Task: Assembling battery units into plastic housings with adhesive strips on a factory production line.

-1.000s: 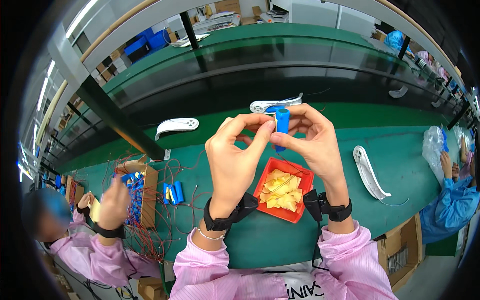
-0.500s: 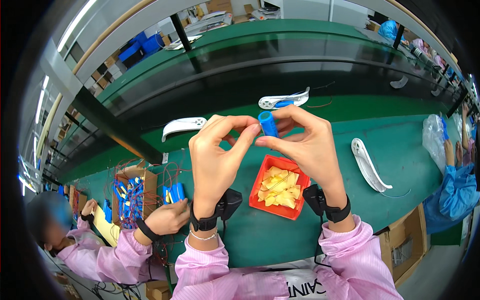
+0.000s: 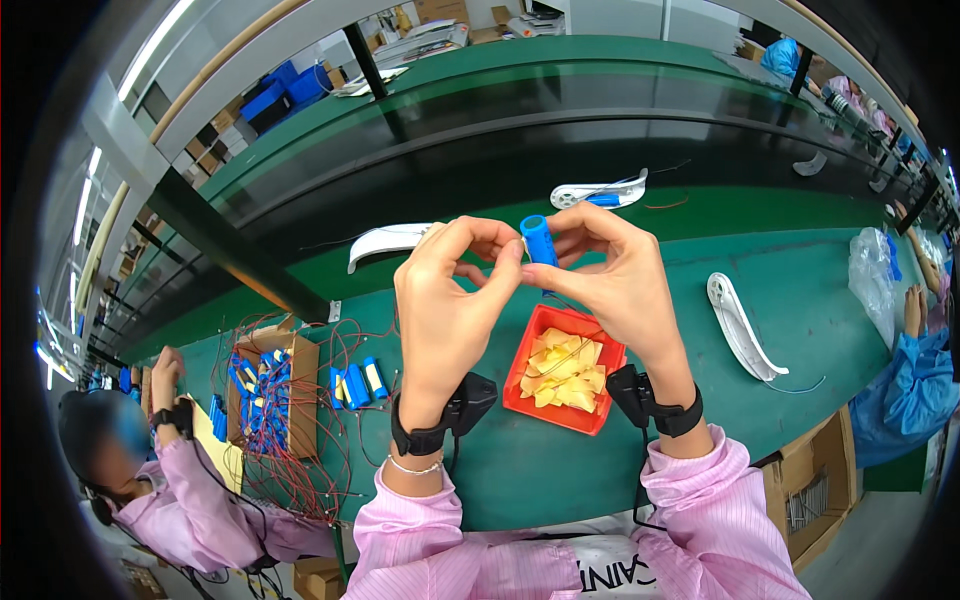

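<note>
Green counter [image 3: 800, 300] was seen spanning the view, everything else placed off it. Cardboard box [image 3: 300, 385] of blue cells and red wires was set at the counter's left end, loose cells [image 3: 357, 383] just beside it. Red tray [image 3: 520, 385] of yellow slips was placed at the counter's near edge, directly under the hands. White curved housings were laid apart on the counter: one [image 3: 742, 330] right of the tray, others further back.

Left hand [image 3: 445, 300] and right hand [image 3: 610, 285] were raised above the tray. Blue cylindrical cell [image 3: 538, 240] was held upright between them; right grip was closed on its body, left fingertips pinched near its top end.

Judgement: the cell is best kept steady by the right grip while fine work is done by the left fingertips, over the tray so that dropped bits are caught.

Whatever was pinched by the left fingertips could not be made out. The cell's lower end was hidden behind the fingers.
</note>
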Tool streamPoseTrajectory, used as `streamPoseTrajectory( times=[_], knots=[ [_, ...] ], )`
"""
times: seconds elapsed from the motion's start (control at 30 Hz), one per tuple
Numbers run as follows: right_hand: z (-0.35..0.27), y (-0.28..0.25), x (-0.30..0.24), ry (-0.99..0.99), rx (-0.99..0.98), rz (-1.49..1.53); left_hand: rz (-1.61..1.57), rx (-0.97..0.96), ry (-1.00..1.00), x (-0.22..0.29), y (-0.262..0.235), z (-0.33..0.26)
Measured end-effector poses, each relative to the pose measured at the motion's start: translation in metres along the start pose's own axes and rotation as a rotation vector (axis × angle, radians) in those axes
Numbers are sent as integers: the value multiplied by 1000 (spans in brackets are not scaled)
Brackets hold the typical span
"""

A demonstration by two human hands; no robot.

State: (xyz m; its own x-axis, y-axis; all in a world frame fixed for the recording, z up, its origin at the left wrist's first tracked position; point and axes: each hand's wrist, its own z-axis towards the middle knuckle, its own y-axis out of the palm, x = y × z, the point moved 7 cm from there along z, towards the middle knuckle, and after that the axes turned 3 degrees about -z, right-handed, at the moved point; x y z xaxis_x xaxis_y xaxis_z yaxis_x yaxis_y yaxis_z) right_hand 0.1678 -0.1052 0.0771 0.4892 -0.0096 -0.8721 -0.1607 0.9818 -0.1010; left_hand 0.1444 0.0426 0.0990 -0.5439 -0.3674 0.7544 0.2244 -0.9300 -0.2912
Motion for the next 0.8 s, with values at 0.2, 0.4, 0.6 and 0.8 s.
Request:
streamPoseTrajectory(
  times=[0.2, 0.4, 0.6, 0.8],
  knots=[
    [2, 0, 5, 20, 12, 81, -212, 4, -161, -26, 6, 1],
    [1, -5, 31, 306, -44, 482, -745, -119, -419, -39, 30, -4],
    [-3, -5, 16, 311, -166, 537, -657, -181, -333, -40, 33, -5],
    [0, -15, 17, 275, -138, 497, -691, -145, -327, -17, 33, -5]
  ],
)
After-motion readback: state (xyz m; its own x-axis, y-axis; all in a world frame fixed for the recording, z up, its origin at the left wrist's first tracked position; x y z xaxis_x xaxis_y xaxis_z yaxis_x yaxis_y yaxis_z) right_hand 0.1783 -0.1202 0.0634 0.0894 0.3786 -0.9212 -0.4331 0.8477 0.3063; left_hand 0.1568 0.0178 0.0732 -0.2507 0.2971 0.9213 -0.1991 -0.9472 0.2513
